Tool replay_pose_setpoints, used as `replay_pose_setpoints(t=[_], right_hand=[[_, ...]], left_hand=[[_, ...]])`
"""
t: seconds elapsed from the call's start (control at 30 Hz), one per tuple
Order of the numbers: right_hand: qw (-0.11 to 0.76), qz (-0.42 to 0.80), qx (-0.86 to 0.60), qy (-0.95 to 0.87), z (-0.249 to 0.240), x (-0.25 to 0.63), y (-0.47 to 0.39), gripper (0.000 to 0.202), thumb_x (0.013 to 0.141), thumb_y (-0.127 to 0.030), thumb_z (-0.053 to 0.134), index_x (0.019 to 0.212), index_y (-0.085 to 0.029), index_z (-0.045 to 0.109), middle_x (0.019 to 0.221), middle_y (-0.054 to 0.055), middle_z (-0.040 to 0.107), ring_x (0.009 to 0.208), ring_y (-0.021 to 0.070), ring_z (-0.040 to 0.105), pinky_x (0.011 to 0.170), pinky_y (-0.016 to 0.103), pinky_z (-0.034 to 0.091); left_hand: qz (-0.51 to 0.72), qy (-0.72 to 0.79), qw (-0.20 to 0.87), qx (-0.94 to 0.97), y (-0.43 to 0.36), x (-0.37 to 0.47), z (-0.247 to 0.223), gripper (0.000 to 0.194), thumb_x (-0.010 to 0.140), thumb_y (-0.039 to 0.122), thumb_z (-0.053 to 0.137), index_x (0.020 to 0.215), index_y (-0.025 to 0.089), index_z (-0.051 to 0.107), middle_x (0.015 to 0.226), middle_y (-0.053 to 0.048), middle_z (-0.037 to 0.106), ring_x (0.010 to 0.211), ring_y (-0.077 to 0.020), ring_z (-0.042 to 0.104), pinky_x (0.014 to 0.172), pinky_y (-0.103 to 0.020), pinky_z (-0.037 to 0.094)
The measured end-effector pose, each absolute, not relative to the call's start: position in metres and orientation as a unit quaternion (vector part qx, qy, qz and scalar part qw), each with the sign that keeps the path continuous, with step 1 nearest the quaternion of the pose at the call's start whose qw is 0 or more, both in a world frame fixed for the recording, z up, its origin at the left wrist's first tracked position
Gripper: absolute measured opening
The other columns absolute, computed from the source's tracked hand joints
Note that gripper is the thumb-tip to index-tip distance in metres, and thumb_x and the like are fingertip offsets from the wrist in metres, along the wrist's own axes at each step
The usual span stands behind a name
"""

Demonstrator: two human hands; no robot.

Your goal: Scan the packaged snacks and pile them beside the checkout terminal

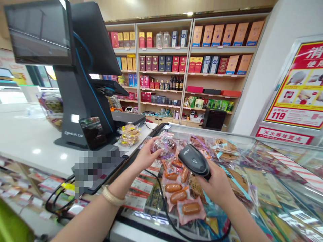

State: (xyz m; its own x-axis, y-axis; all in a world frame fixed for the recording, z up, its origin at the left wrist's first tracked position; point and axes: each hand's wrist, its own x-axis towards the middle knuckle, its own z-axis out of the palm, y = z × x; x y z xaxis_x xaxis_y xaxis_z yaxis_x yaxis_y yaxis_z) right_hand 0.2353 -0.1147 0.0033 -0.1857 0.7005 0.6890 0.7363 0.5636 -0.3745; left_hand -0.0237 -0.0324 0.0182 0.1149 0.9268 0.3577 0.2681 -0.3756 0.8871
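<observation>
A black barcode scanner [194,161] is held in my right hand [214,179], its head tipped up and to the left above the packets, its cable looping down over the counter. My left hand [148,153] has its fingers curled on a clear plastic packet [165,146] with dark contents. Below the scanner lie several wrapped sausages [176,196] on the glass counter [151,218]. Packets of flat biscuits [225,148] sit to the right of the scanner, and a larger flat packet [237,181] lies behind my right wrist.
A black checkout terminal [83,84] stands on the white counter [32,134] at the left. Yellow-marked snack packets [129,134] sit by its base. A dark flat device [106,171] and cables are near my left forearm. Shelves [164,50] of boxes and bottles line the back.
</observation>
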Motion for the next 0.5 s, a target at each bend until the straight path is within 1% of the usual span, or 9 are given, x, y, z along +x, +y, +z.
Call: replay_pose_setpoints(t=[0.1, 0.23, 0.3, 0.4, 0.5], right_hand=[[0.445, -0.031, -0.459, -0.768, 0.002, 0.236, -0.113, 0.026, 0.077, -0.02, 0.053, 0.102, -0.02, 0.061, 0.091, 0.007, 0.068, 0.082, 0.0221, 0.065, 0.073, 0.031, 0.051], [0.443, -0.059, -0.458, -0.768, -0.001, 0.236, -0.112, 0.032, 0.079, -0.025, 0.052, 0.108, -0.018, 0.061, 0.096, 0.009, 0.07, 0.086, 0.0248, 0.066, 0.076, 0.034, 0.052], [0.44, -0.059, -0.46, -0.769, -0.001, 0.236, -0.112, 0.03, 0.079, -0.025, 0.052, 0.107, -0.018, 0.061, 0.095, 0.009, 0.07, 0.084, 0.024, 0.066, 0.074, 0.033, 0.052], [0.442, -0.052, -0.459, -0.769, 0.0, 0.236, -0.112, 0.024, 0.08, -0.024, 0.052, 0.101, -0.019, 0.062, 0.092, 0.008, 0.069, 0.082, 0.0227, 0.066, 0.072, 0.031, 0.052], [0.449, -0.058, -0.458, -0.765, 0.001, 0.236, -0.112, 0.023, 0.081, -0.025, 0.052, 0.1, -0.019, 0.061, 0.088, 0.007, 0.068, 0.081, 0.0225, 0.066, 0.071, 0.031, 0.051]], left_hand=[[0.52, 0.497, 0.335, 0.609, -0.047, -0.059, 0.025, 0.065, 0.075, 0.025, 0.067, 0.136, 0.018, 0.046, 0.105, -0.008, 0.069, 0.063, -0.0164, 0.067, 0.057, -0.031, 0.059], [0.526, 0.596, 0.318, 0.518, -0.068, -0.108, 0.032, 0.062, 0.077, 0.02, 0.069, 0.135, 0.018, 0.047, 0.096, -0.008, 0.071, 0.058, -0.0162, 0.068, 0.055, -0.028, 0.058], [0.516, 0.635, 0.327, 0.474, -0.073, -0.126, 0.03, 0.059, 0.079, 0.017, 0.068, 0.134, 0.017, 0.048, 0.094, -0.008, 0.072, 0.059, -0.0166, 0.069, 0.055, -0.027, 0.058], [0.518, 0.653, 0.344, 0.432, -0.07, -0.144, 0.02, 0.053, 0.081, 0.014, 0.065, 0.131, 0.016, 0.048, 0.098, -0.009, 0.073, 0.063, -0.0163, 0.071, 0.061, -0.026, 0.059], [0.493, 0.663, 0.331, 0.456, -0.062, -0.159, 0.011, 0.05, 0.08, 0.02, 0.066, 0.128, 0.014, 0.05, 0.097, -0.01, 0.074, 0.066, -0.0182, 0.072, 0.062, -0.027, 0.059]])
